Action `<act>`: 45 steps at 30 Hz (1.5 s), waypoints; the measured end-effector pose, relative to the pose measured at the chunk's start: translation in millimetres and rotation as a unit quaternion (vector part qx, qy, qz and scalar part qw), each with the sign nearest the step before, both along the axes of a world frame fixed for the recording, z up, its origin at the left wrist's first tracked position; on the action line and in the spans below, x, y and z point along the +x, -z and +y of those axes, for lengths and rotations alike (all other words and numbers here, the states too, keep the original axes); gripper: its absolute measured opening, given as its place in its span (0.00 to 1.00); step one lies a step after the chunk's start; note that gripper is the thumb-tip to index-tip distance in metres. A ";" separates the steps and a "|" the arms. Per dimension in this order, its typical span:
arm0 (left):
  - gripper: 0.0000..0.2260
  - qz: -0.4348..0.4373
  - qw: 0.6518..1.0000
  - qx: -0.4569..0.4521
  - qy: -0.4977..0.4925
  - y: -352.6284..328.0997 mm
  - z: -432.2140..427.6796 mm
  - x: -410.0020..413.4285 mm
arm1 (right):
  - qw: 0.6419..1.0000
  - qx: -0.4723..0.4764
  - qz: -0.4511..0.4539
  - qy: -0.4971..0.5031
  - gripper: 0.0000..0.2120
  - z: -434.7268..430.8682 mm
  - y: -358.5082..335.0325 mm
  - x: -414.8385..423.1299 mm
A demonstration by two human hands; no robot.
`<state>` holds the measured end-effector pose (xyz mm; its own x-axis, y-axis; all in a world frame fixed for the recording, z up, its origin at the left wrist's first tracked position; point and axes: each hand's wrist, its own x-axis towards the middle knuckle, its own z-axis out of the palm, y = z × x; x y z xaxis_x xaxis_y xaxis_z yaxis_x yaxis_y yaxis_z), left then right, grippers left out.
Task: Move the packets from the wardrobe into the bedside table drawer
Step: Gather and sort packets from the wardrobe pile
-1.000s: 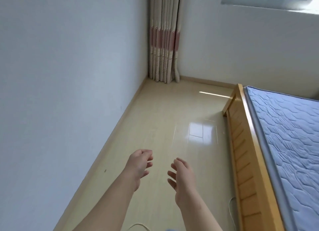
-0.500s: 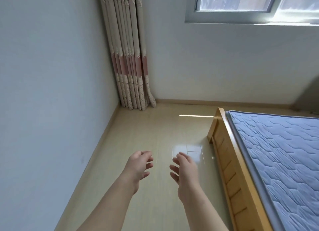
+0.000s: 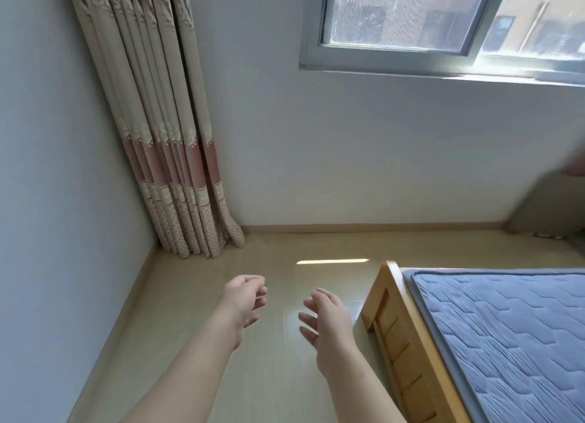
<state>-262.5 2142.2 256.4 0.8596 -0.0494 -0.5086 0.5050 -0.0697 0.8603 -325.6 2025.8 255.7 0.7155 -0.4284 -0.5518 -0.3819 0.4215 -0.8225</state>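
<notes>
My left hand point(image 3: 243, 302) hangs in front of me over the floor, fingers loosely curled, holding nothing. My right hand point(image 3: 329, 319) is beside it, a short gap apart, fingers relaxed and spread, also empty. No packets, wardrobe or drawer show in the head view. A grey piece of furniture point(image 3: 547, 207) stands at the far right against the wall; I cannot tell what it is.
A wooden bed frame point(image 3: 399, 334) with a blue quilted mattress point(image 3: 506, 334) fills the lower right. Beige floor point(image 3: 285, 375) runs ahead between the bed and the left wall point(image 3: 63, 201). A patterned curtain point(image 3: 164, 137) hangs in the corner beside a window point(image 3: 443, 27).
The view has swung right and upward: the curtain moved left, the window and more of the bed came into view. Both hands stay in front of me, empty.
</notes>
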 end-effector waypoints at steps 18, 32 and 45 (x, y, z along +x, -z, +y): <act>0.05 0.004 0.990 0.006 0.141 -5.7 -293.5 361.5 | 0.990 0.030 0.003 0.137 0.05 -274.2 9.7 348.5; 0.05 0.022 0.942 0.032 0.332 26.6 -564.3 586.2 | 0.944 0.052 0.028 0.324 0.04 -508.9 42.8 542.2; 0.05 0.007 0.786 0.065 0.614 10.5 -833.6 654.4 | 0.809 0.086 0.037 0.580 0.05 -700.1 38.9 604.8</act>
